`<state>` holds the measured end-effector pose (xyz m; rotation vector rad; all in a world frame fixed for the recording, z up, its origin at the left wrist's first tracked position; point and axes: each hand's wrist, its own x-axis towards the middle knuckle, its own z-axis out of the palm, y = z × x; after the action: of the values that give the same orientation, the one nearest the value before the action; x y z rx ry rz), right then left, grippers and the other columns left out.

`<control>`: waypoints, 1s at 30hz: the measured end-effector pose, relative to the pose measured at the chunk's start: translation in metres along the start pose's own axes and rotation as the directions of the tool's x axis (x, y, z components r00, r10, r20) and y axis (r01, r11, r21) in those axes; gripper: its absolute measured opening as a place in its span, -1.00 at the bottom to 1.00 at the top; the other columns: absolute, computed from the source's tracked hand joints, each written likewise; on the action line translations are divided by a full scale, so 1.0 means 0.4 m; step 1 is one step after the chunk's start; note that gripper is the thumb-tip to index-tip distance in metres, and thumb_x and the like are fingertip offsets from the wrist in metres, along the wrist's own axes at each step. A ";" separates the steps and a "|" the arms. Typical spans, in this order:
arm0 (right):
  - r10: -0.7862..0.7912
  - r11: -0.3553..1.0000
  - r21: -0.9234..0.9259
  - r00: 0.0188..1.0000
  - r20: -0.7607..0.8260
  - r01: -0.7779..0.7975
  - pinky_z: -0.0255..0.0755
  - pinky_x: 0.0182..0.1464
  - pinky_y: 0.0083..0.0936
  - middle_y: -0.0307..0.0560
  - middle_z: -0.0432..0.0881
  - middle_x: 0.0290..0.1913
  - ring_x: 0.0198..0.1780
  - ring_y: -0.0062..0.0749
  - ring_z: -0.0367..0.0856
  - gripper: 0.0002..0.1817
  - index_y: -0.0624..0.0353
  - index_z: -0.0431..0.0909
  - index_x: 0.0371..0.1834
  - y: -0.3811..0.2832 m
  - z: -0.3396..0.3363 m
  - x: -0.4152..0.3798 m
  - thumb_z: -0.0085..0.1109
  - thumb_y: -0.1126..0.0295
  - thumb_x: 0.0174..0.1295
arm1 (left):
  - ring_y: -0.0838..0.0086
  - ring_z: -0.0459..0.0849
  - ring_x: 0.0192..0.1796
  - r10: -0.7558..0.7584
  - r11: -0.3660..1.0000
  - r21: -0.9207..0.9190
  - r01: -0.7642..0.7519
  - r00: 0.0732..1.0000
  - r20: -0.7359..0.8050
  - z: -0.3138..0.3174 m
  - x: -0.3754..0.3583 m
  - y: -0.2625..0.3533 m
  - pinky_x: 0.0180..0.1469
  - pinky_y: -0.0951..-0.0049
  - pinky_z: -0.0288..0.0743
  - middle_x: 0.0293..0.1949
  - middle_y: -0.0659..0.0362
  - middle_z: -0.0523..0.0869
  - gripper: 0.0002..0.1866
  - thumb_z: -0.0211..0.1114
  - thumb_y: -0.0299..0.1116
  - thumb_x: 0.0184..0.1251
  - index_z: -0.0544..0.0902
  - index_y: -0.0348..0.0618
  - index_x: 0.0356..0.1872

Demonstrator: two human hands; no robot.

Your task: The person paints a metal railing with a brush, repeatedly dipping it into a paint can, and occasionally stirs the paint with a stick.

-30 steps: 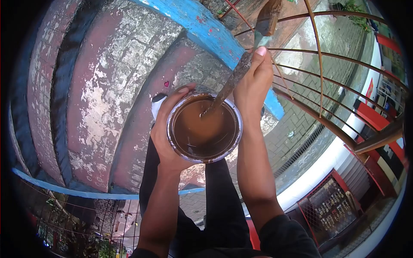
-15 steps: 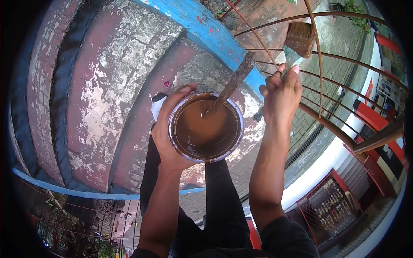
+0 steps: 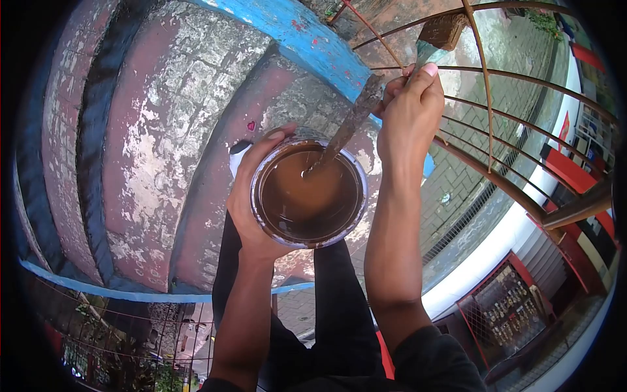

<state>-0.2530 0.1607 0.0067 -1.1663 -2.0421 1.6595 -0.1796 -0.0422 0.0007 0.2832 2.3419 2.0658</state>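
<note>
The left hand [image 3: 251, 196] is wrapping around the side of a paint can [image 3: 309, 193], thumb hooked over the rim, fingers closed against the wall. The can is sitting just in front of the person's chest, filled with brown paint, and a paint-caked stirring stick [image 3: 343, 130] is leaning in it, its lower end sunk in the paint and its upper end resting over the far rim. The right hand [image 3: 410, 114] is pinching the handle of a brush [image 3: 436, 36], whose brown bristle head is pointing up towards the rusty railing [image 3: 486, 85].

Compared with half a second ago, the right hand has come back towards the can (it was further right, out among the railing bars) and the brush head is now sitting higher in the view. The can and stick have stayed put. No label or writing is readable on the can.
</note>
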 end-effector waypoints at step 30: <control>-0.079 0.978 -0.195 0.997 -0.025 0.073 0.41 -0.43 -0.22 -0.01 0.54 -0.55 -0.59 -0.28 0.52 -0.45 0.31 0.49 -0.23 0.071 0.006 0.021 -0.27 0.10 0.86 | 0.03 0.68 0.49 -0.121 0.984 -0.135 0.116 0.992 -0.029 -0.007 -0.011 0.004 0.58 0.01 0.49 0.38 -0.20 0.70 0.14 0.90 -0.06 -0.12 0.50 -0.36 0.50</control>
<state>-0.2482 0.1656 -0.0225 -1.1497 -2.2396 1.4230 -0.1755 -0.0456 0.0020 0.1021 2.1681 2.1752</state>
